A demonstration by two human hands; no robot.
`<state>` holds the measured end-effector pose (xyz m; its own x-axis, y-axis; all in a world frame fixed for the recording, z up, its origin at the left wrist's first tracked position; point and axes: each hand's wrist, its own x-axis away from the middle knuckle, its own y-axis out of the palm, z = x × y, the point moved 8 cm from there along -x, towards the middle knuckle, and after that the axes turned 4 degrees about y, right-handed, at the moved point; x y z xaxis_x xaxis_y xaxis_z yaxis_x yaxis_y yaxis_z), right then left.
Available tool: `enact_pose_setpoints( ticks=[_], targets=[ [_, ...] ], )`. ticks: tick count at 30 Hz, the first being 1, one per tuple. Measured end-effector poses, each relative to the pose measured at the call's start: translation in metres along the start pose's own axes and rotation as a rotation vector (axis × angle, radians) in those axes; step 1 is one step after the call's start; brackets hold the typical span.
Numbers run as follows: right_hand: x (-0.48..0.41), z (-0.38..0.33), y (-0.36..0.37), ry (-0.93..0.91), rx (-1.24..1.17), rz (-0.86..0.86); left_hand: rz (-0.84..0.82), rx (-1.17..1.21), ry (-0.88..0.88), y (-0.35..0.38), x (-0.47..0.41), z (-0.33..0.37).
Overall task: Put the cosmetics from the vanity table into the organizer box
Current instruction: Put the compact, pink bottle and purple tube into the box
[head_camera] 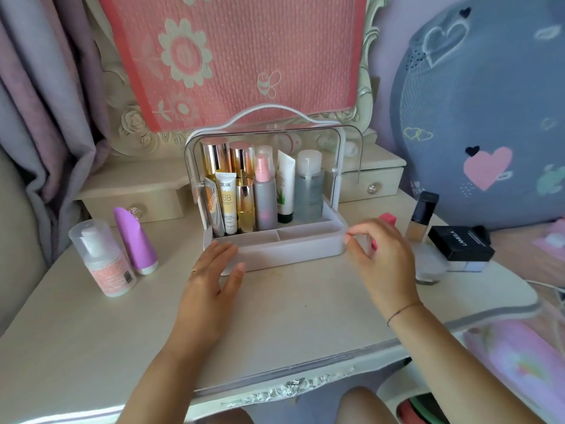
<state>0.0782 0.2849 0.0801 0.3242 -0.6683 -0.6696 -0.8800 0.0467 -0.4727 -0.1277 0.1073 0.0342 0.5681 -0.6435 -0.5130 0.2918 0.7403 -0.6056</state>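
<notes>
Centrally on the vanity table stands the organizer box, its clear lid raised and its far section packed with upright bottles and tubes, while the two shallow front compartments look bare. Both hands sit at the box's near edge: the left hand lies open and flat, fingers spread, fingertips touching the front left corner of the tray; the right hand is at the front right corner, thumb and fingers pinched around what seems to be a small clear item with a pink part, blurred too much to name. Left of the box stand a pump bottle and a purple tube. Right of it, beyond the right hand, are a foundation bottle, a black compact box and a clear jar.
</notes>
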Motion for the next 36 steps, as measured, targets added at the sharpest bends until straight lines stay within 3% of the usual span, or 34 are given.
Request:
enact_pose_setpoints(
  ticks=[5, 9, 14, 17, 20, 25, 29, 33, 36],
  targets=[
    [0.011, 0.056, -0.054, 0.171, 0.077, 0.213, -0.005, 0.007, -0.009, 0.0, 0.0, 0.001],
    [-0.008, 0.087, -0.072, 0.267, 0.06, 0.248, -0.006, 0.009, -0.003, 0.0, 0.001, 0.003],
    [-0.048, 0.114, -0.061, 0.389, -0.031, 0.038, -0.011, 0.003, 0.003, 0.001, 0.0, 0.005],
    [-0.065, 0.127, -0.049, 0.442, 0.058, -0.129, -0.004, 0.003, -0.004, 0.0, 0.0, 0.004],
    [-0.071, 0.133, -0.046, 0.462, 0.086, -0.163, 0.0, 0.004, -0.01, 0.0, 0.001, 0.004],
    [-0.07, 0.106, -0.07, 0.426, -0.035, 0.027, 0.002, 0.0, -0.021, 0.0, 0.0, 0.002],
    [-0.072, 0.04, -0.103, 0.232, -0.195, 0.232, -0.001, -0.004, -0.025, 0.001, 0.0, 0.001],
    [-0.071, -0.015, -0.058, 0.13, -0.528, -0.021, 0.0, 0.009, -0.035, 0.001, 0.0, 0.001],
    [-0.068, -0.035, 0.007, 0.092, -0.492, -0.234, 0.0, 0.023, -0.037, 0.0, 0.001, 0.002]
  ],
)
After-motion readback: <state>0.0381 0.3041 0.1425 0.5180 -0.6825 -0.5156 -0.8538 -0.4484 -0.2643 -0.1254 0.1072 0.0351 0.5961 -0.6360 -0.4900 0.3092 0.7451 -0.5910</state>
